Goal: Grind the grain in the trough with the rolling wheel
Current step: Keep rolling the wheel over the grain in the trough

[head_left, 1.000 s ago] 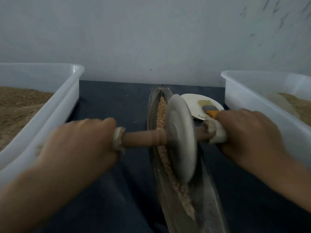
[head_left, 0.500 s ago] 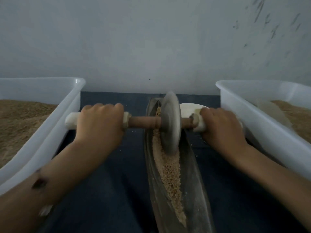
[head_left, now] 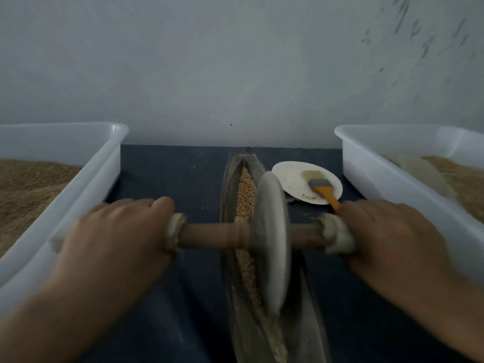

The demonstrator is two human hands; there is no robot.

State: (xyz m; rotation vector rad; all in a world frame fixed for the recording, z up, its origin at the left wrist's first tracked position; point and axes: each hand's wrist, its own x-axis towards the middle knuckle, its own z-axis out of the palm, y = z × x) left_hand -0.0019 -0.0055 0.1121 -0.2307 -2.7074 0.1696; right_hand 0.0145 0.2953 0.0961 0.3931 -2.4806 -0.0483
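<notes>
Since 0.5 s ago rolling wheel (head_left: 272,239) rolled nearer along trough (head_left: 230,184); left hand (head_left: 112,239) and right hand (head_left: 390,237) grip axle (head_left: 214,235) ends firmly; tilt risks spilling grain (head_left: 246,189) onto bench (head_left: 167,174).

Your left hand (head_left: 115,239) and right hand (head_left: 390,237) are both bare: no gloves, rings, watch or bands visible. Both forearms come in from the lower corners of the frame, bare right to the frame edge, no sleeve or cuff in view. Everything is motion-blurred, so finer detail such as nails can't be made out.
</notes>
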